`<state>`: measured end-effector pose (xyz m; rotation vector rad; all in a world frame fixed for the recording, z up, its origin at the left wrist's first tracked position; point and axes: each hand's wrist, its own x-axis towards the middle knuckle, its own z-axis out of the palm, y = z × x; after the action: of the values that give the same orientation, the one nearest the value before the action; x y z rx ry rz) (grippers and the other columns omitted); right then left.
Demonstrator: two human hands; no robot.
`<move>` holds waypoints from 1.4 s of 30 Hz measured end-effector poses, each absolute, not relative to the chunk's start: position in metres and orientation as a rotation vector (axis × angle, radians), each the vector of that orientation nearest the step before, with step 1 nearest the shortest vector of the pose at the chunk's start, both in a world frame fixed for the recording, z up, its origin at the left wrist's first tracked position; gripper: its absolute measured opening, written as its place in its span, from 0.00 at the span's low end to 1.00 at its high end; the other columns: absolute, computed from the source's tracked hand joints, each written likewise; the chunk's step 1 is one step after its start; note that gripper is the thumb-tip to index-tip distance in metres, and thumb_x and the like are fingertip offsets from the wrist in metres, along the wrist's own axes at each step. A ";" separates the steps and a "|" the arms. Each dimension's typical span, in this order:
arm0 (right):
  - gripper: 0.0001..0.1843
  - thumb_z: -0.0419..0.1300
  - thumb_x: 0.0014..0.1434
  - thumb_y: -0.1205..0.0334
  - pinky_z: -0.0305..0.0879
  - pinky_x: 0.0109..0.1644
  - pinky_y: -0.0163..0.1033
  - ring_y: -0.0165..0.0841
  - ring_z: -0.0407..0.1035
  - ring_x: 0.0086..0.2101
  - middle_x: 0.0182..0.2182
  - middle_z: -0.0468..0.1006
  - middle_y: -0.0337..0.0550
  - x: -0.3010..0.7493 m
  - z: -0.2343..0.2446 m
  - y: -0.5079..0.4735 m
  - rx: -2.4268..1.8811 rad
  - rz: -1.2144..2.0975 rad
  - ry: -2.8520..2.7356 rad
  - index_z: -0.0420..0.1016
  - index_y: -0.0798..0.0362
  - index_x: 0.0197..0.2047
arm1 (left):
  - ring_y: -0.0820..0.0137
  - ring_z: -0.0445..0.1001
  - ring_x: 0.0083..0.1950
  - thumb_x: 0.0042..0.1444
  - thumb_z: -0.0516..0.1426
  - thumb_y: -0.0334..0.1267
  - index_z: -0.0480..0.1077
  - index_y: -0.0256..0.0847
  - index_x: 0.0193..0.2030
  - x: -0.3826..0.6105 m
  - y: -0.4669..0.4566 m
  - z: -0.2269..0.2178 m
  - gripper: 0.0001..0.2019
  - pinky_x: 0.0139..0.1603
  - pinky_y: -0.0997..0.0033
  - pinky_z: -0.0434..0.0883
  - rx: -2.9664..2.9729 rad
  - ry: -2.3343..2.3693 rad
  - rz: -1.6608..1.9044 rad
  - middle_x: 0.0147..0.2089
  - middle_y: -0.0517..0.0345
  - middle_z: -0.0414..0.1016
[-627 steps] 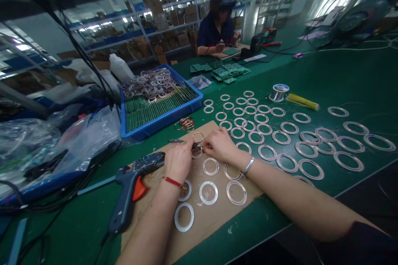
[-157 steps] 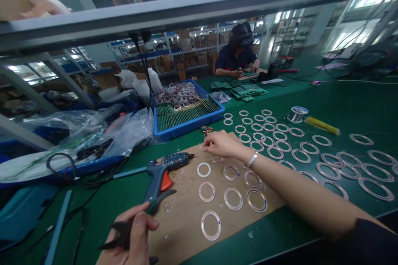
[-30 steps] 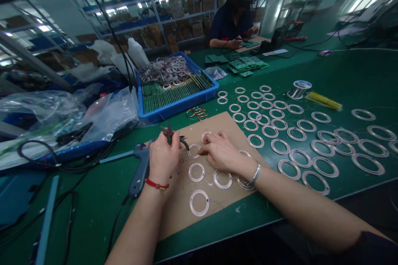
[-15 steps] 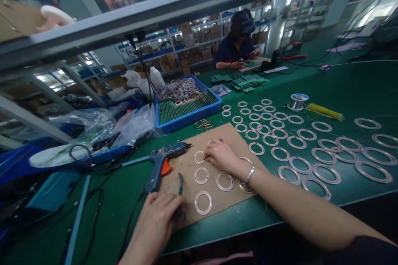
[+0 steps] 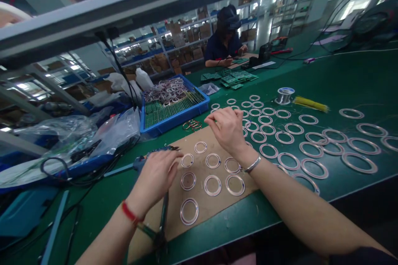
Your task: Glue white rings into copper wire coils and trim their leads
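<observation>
My left hand (image 5: 157,174) is over the glue gun (image 5: 138,163), fingers stretched to the right and slightly bent; the gun's handle is hidden under it. Just below lie green-handled pliers (image 5: 163,213) at the edge of a brown cardboard sheet (image 5: 214,211). My right hand (image 5: 228,130) hovers over the cardboard's far right corner, fingers loosely bent, thumb apart, with nothing visible in it. Between the hands, several flat copper-coloured rings lie apart on the cardboard, among them a far ring (image 5: 200,147), a middle ring (image 5: 213,185) and a near ring (image 5: 189,211).
Many more rings (image 5: 284,137) cover the green table on the right, by a wire spool (image 5: 284,96) and a yellow wire bundle (image 5: 311,104). A blue tray (image 5: 177,122) holds rings and green boards. Behind it a co-worker (image 5: 224,39) handles boards. A shelf beam (image 5: 130,4) crosses overhead.
My left hand has left the pliers and moved up over the glue gun. My right hand has come off a far ring on the cardboard and lifted away to the right. The view has shifted.
</observation>
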<state>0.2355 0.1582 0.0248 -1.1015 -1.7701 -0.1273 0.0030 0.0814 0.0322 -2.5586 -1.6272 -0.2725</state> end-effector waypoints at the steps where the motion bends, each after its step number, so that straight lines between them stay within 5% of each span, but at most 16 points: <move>1: 0.17 0.51 0.66 0.51 0.43 0.48 0.44 0.32 0.62 0.41 0.34 0.75 0.38 0.236 0.025 0.158 -1.101 -0.129 -1.771 0.71 0.52 0.34 | 0.62 0.69 0.50 0.59 0.49 0.33 0.69 0.42 0.49 0.015 0.104 0.033 0.14 0.52 0.58 0.62 -2.608 -1.642 -0.233 0.48 0.53 0.73; 7: 0.15 0.51 0.66 0.53 0.44 0.48 0.44 0.33 0.62 0.41 0.34 0.75 0.39 0.244 0.030 0.159 -1.138 -0.191 -1.637 0.70 0.53 0.34 | 0.66 0.72 0.48 0.46 0.57 0.32 0.68 0.39 0.51 0.047 0.185 0.006 0.22 0.48 0.70 0.67 -2.909 -1.497 -0.078 0.49 0.53 0.73; 16: 0.09 0.53 0.64 0.60 0.47 0.47 0.44 0.34 0.62 0.41 0.36 0.74 0.40 0.251 0.027 0.174 -1.170 -0.228 -1.474 0.70 0.54 0.35 | 0.68 0.73 0.39 0.45 0.60 0.39 0.69 0.37 0.48 0.034 0.188 -0.002 0.21 0.40 0.71 0.70 -2.914 -1.769 -0.456 0.42 0.53 0.74; 19: 0.10 0.52 0.63 0.59 0.55 0.44 0.42 0.33 0.64 0.39 0.36 0.73 0.44 0.243 0.020 0.176 -1.096 0.137 -1.508 0.70 0.56 0.37 | 0.71 0.72 0.43 0.49 0.58 0.38 0.65 0.36 0.52 0.030 0.170 0.015 0.22 0.45 0.71 0.70 -2.785 -1.862 -0.756 0.47 0.52 0.70; 25: 0.22 0.62 0.54 0.49 0.67 0.38 0.34 0.29 0.71 0.34 0.38 0.74 0.48 0.204 0.003 0.153 -0.774 1.536 -1.494 0.68 0.60 0.43 | 0.73 0.70 0.43 0.52 0.60 0.39 0.65 0.41 0.50 0.032 0.116 0.034 0.18 0.45 0.70 0.70 -2.605 -1.730 -1.264 0.48 0.55 0.67; 28: 0.22 0.63 0.52 0.49 0.67 0.35 0.32 0.26 0.70 0.29 0.30 0.75 0.45 0.193 -0.002 0.143 -0.841 1.677 -1.375 0.67 0.61 0.38 | 0.73 0.72 0.40 0.52 0.62 0.40 0.65 0.40 0.49 0.029 0.107 0.023 0.19 0.43 0.69 0.72 -2.632 -1.993 -1.493 0.46 0.55 0.70; 33: 0.27 0.65 0.51 0.53 0.68 0.32 0.31 0.27 0.70 0.27 0.25 0.72 0.39 0.193 -0.006 0.141 -0.850 1.700 -1.412 0.63 0.59 0.48 | 0.71 0.74 0.39 0.49 0.63 0.39 0.65 0.35 0.46 0.018 0.106 0.005 0.20 0.42 0.70 0.73 -2.623 -2.371 -1.964 0.40 0.53 0.74; 42: 0.27 0.66 0.50 0.48 0.66 0.28 0.29 0.25 0.68 0.24 0.26 0.73 0.42 0.196 -0.004 0.143 -0.919 1.752 -1.493 0.64 0.59 0.44 | 0.72 0.75 0.33 0.59 0.56 0.44 0.72 0.38 0.42 0.009 0.103 0.001 0.12 0.33 0.75 0.72 -2.661 -2.212 -1.628 0.36 0.56 0.76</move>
<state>0.1958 0.1427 -0.0039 -0.9187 -1.4933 1.7515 0.0092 0.1034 0.0005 -2.6609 -2.2120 -1.6281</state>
